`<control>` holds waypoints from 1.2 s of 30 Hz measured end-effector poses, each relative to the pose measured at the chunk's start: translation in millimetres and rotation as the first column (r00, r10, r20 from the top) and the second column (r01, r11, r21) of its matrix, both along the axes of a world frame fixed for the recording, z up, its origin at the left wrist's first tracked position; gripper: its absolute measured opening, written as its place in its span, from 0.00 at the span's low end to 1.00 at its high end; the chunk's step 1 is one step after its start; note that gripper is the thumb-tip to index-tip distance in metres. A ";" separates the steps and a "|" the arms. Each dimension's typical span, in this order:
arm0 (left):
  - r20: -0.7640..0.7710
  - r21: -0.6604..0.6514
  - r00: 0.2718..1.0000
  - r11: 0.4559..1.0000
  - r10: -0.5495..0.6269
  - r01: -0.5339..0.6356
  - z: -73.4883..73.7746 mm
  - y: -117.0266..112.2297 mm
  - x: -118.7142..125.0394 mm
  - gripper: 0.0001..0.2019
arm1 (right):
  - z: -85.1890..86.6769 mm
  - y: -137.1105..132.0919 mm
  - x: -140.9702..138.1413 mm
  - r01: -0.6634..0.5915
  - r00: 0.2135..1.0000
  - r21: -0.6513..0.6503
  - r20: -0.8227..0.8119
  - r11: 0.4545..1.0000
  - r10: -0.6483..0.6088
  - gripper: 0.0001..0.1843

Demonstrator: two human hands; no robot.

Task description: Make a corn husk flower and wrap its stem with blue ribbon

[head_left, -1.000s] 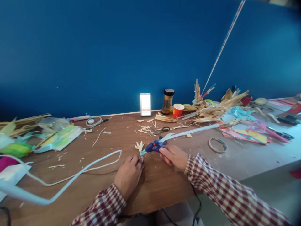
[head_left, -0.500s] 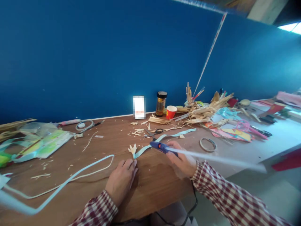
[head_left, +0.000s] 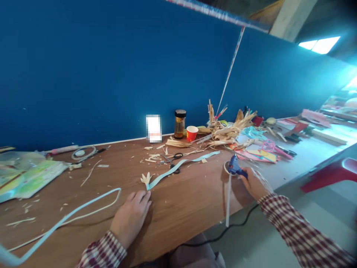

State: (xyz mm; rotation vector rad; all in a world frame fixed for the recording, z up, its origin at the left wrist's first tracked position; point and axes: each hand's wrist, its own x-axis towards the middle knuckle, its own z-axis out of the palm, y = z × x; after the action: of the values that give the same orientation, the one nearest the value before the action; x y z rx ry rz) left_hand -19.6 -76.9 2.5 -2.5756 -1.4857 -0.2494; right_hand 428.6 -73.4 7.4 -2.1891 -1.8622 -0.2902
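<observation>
My right hand (head_left: 252,183) grips a blue glue gun (head_left: 235,167) far out to the right on the wooden table (head_left: 184,201); a long white glue stick (head_left: 228,199) pokes out of its back and a black cord (head_left: 220,232) trails over the table edge. My left hand (head_left: 130,217) lies flat on the table with its fingertips pressing the end of a light blue strip (head_left: 178,166). A small pale husk flower (head_left: 145,178) sits at that end of the strip, just beyond my fingers.
Black scissors (head_left: 170,158) lie behind the strip. A jar (head_left: 180,124), a red cup (head_left: 192,133) and a heap of dry husks (head_left: 225,131) stand by the blue wall. A looped blue-and-white band (head_left: 69,216) lies left. A red stool (head_left: 329,174) is right.
My right hand carried the glue gun away from the husk flower to the right. The view swung right. My left hand stayed pressing the strip's end.
</observation>
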 end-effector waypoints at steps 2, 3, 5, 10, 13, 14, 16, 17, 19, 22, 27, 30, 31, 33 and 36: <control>0.005 -0.002 1.000 1.000 0.008 -0.008 0.3 -0.4 0.0 0.16 | -7.0 2.2 8.2 0.010 1.000 -0.031 -0.013 0.999 -0.011 0.16; 0.013 0.001 1.000 1.000 0.017 -0.017 0.4 -0.6 0.1 0.16 | -10.2 3.1 11.7 0.002 1.000 -0.038 -0.030 0.999 -0.003 0.16; 0.027 0.010 0.999 1.000 0.026 -0.026 0.8 -1.1 0.3 0.16 | -13.6 3.3 18.2 -0.036 0.996 -0.020 -0.082 0.999 0.035 0.16; 0.043 0.003 0.999 1.000 0.027 -0.028 1.3 -1.4 1.1 0.15 | 16.6 -16.1 14.0 0.039 0.991 0.068 -0.132 0.997 -0.029 0.17; 0.056 -0.009 0.998 0.999 0.031 -0.031 2.0 -2.5 1.9 0.15 | 59.4 -33.8 -34.2 -0.070 0.977 -0.070 -0.208 0.995 0.054 0.15; 0.065 -0.011 0.997 0.999 0.038 -0.037 2.3 -3.0 2.2 0.15 | 73.1 -36.9 -59.3 -0.229 0.942 -0.107 -0.275 0.968 0.192 0.14; 0.083 -0.013 0.995 0.998 0.058 -0.057 2.5 -4.0 2.7 0.14 | 92.6 -34.8 -116.8 -0.547 0.803 -0.203 -0.403 0.812 0.440 0.13; 0.090 -0.014 0.994 0.998 0.066 -0.065 2.3 -4.5 2.9 0.14 | 96.9 -28.6 -146.3 -0.633 0.744 -0.211 -0.432 0.745 0.510 0.13; 0.100 -0.012 0.992 0.997 0.073 -0.072 1.5 -4.9 2.9 0.14 | 94.1 -5.3 -200.3 -0.738 0.645 -0.149 -0.445 0.658 0.622 0.12; 0.103 -0.006 0.992 0.997 0.076 -0.076 0.1 -4.9 2.0 0.14 | 73.0 47.4 -259.2 -0.752 0.618 -0.079 -0.430 0.655 0.658 0.10; 0.107 -0.022 0.991 0.997 0.079 -0.077 1.0 -5.6 0.8 0.15 | 44.6 115.2 -305.5 -0.733 0.630 -0.205 -0.564 0.648 0.534 0.09; 0.104 -0.024 0.990 0.995 0.094 -0.092 1.4 -6.0 1.4 0.15 | 36.3 126.4 -316.1 -0.743 0.605 -0.228 -0.631 0.629 0.486 0.12; 0.107 -0.024 0.989 0.995 0.100 -0.098 1.3 -6.2 1.7 0.15 | 33.6 127.2 -318.1 -0.752 0.589 -0.233 -0.658 0.617 0.469 0.13; 0.122 -0.025 0.987 0.995 0.104 -0.102 0.7 -6.5 2.0 0.14 | 28.5 127.2 -320.1 -0.776 0.546 -0.233 -0.713 0.586 0.439 0.12; 0.229 -0.032 0.969 0.996 0.089 -0.084 0.5 -7.1 0.5 0.13 | 24.2 126.1 -319.3 -0.809 0.467 -0.193 -0.785 0.555 0.408 0.09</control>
State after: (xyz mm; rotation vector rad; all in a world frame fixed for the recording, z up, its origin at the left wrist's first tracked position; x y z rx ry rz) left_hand -19.1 -84.1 3.0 -2.5627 -1.6813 -0.5405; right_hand 109.3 52.7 31.6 -1.2552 -2.2491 1.1884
